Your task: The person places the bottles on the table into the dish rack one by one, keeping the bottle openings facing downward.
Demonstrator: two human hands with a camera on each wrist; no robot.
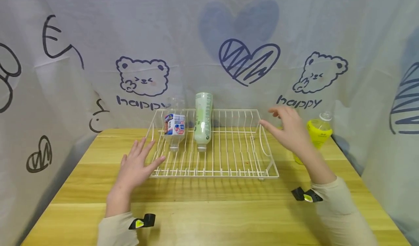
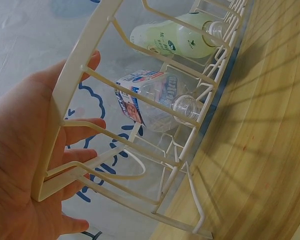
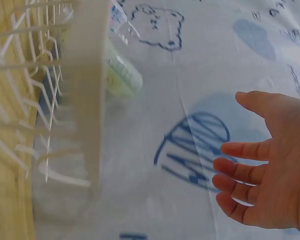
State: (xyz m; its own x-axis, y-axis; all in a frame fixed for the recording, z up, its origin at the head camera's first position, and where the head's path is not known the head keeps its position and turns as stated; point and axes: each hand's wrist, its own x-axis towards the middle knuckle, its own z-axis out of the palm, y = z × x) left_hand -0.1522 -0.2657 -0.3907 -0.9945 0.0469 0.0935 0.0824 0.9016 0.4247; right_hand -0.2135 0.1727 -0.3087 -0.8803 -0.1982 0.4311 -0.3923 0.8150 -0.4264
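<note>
A white wire dish rack point(image 1: 229, 174) stands on the wooden table. Two bottles lie tilted in its left half, caps toward the front: a clear bottle with a blue, red and white label point(image 1: 175, 125) and a pale green bottle point(image 1: 203, 118). My left hand point(image 1: 135, 167) is at the rack's left front corner with fingers spread; in the left wrist view its fingers show past the rack's wires. My right hand point(image 1: 288, 127) is raised beside the rack's right end, holding nothing. In the right wrist view this hand point(image 3: 270, 170) has its fingers apart and loosely bent.
A bottle with a bright yellow label point(image 1: 319, 131) stands on the table to the right, partly hidden behind the right forearm. Pale curtains point(image 1: 203, 38) with drawn bears and hearts hang behind the table and at both sides. The wooden tabletop point(image 1: 209, 217) extends in front of the rack.
</note>
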